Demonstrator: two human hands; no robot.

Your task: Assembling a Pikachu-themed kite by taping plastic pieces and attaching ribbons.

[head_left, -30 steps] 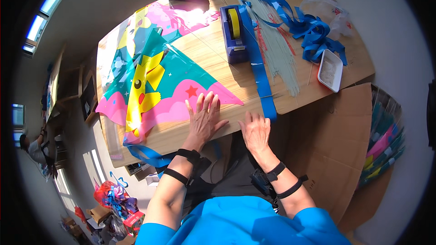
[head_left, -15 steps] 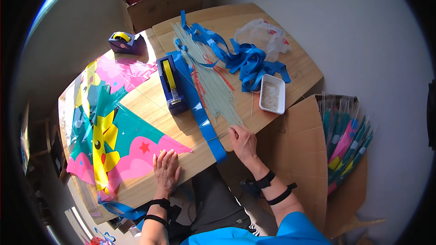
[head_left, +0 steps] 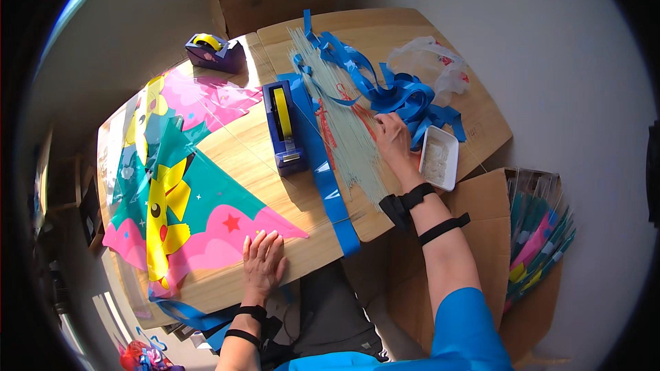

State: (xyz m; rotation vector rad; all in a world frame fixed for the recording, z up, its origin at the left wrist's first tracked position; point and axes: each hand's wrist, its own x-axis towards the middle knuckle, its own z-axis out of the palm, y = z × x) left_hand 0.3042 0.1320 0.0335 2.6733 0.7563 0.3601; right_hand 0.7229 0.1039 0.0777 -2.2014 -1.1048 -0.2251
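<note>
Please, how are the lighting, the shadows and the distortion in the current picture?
Head view: sunlight leaves washed-out patches on the left of the table; head view: the nearer tape dispenser casts a dark shadow beside it; head view: the left hand shows no strong blur; head view: fisheye distortion bends the table edges.

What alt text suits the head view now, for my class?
A person's right hand is at thin pale rods on a wooden table; the left hand rests at the edge of a pink-and-teal sheet. Two tape dispensers, blue ribbon and a white tray lie nearby.
</note>
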